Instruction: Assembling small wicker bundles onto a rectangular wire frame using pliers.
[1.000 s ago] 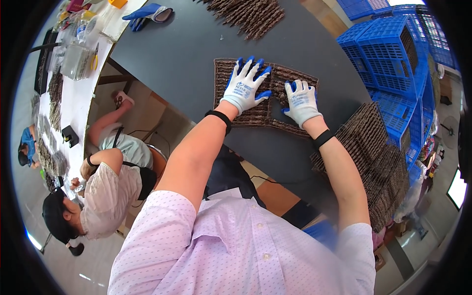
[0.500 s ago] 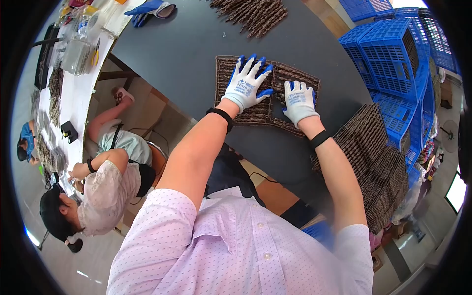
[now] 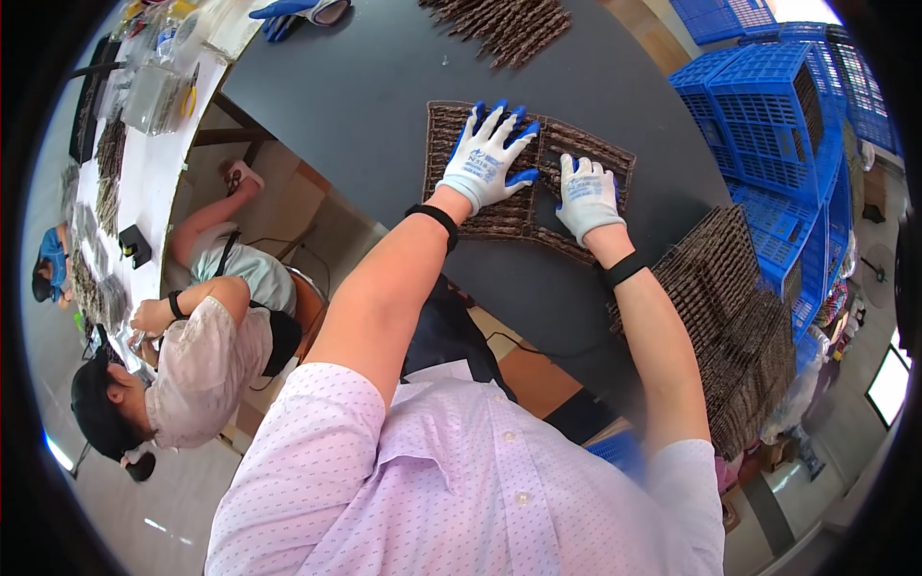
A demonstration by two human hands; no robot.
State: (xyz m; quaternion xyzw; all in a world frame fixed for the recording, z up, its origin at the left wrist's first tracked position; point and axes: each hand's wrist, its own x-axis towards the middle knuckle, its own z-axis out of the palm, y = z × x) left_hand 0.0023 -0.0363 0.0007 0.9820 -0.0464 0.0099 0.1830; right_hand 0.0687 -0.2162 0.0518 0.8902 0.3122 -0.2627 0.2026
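A two-section rectangular panel [image 3: 480, 226] with a thin brown frame and rows of dark, rough twig-like strips lies on the dark grey table [image 3: 355, 96]. My left hand [image 3: 488, 161], in a white glove with blue-coated fingers, rests flat on its left section and middle bar, fingers spread. Over the right section, my right hand [image 3: 588, 200] wears a matching glove; its fingers are bent down and close together. Whatever lies under those fingertips is hidden. A dark gap shows between strips beside the right hand.
Loose brown strips [image 3: 509, 27] lie at the table's far edge, and a spare blue glove [image 3: 300, 13] at far left. Stacked twig panels [image 3: 715, 298] stand close to my right forearm. Blue crates [image 3: 768, 106] are piled beyond. A co-worker [image 3: 206, 374] sits at a white table on the left.
My right hand's fingers have bent further down onto the panel. The left hand stays flat in place. The whole view has shifted slightly.
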